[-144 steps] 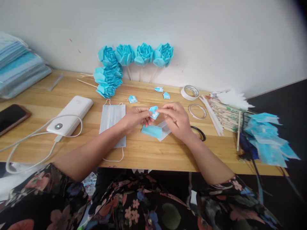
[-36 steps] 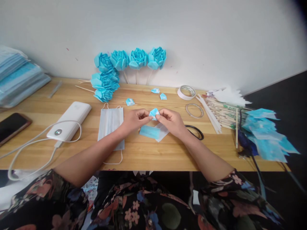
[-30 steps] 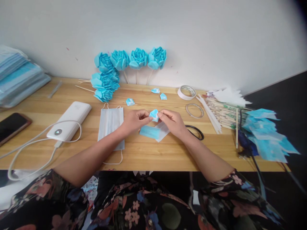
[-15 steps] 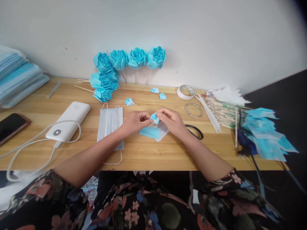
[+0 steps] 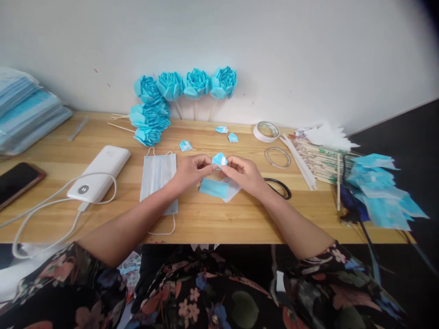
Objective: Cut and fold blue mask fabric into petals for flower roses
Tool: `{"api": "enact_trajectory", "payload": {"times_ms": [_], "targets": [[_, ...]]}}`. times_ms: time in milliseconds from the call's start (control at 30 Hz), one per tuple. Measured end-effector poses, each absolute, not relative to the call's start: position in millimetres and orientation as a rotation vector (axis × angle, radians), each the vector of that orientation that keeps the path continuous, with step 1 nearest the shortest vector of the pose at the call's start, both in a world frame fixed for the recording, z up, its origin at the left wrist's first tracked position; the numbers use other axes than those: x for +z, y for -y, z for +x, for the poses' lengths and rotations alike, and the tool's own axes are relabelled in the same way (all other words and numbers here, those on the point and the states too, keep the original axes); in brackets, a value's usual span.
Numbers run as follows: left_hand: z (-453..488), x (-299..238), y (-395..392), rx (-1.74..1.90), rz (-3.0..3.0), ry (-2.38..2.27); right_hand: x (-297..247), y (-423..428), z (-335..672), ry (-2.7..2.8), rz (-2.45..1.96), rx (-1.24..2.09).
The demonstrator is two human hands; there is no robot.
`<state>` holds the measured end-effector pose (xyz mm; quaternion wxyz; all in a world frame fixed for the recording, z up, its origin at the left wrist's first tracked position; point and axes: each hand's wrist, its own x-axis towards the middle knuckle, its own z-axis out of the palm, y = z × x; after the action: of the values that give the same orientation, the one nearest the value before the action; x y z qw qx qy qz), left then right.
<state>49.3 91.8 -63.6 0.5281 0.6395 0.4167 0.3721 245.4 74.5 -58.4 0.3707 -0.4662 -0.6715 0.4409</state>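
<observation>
A small folded blue petal piece [image 5: 219,160] is pinched between my left hand [image 5: 190,171] and my right hand [image 5: 244,173], just above the wooden table [image 5: 219,214]. Fingers of both hands are closed on it. Right under my hands lie cut blue and white mask strips [image 5: 219,188]. A whole pale face mask [image 5: 158,176] lies flat to the left of my left hand. Three small folded blue pieces [image 5: 185,145] [image 5: 221,130] [image 5: 233,137] rest farther back.
Finished blue flowers on sticks [image 5: 178,89] lean on the wall. A white power bank [image 5: 99,172] with cable and a phone [image 5: 15,179] lie left, a mask stack [image 5: 24,109] far left. Tape rolls [image 5: 266,131], scissors [image 5: 279,188], sticks [image 5: 318,162] and blue scraps [image 5: 380,192] sit right.
Both hands have kept the folded blue piece and worked it between the fingers; it dipped low half a second ago and is lifted slightly again now. My right fingers closed in from a looser pinch.
</observation>
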Motion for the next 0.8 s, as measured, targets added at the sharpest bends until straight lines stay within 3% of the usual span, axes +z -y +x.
{"api": "enact_trajectory", "payload": {"times_ms": [233, 667, 800], "targets": [[48.1, -62.6, -92.8, 0.862, 1.522, -1.016, -59.3, -75.4, 243.1, 1.759, -1.252, 0.977], [46.5, -64.8, -95.6, 0.908, 1.511, -1.068, -54.4, -75.9, 246.5, 1.747, -1.235, 1.113], [46.6, -64.5, -94.7, 0.902, 1.494, -1.064, -55.9, -77.2, 245.7, 1.712, -1.25, 0.983]]}}
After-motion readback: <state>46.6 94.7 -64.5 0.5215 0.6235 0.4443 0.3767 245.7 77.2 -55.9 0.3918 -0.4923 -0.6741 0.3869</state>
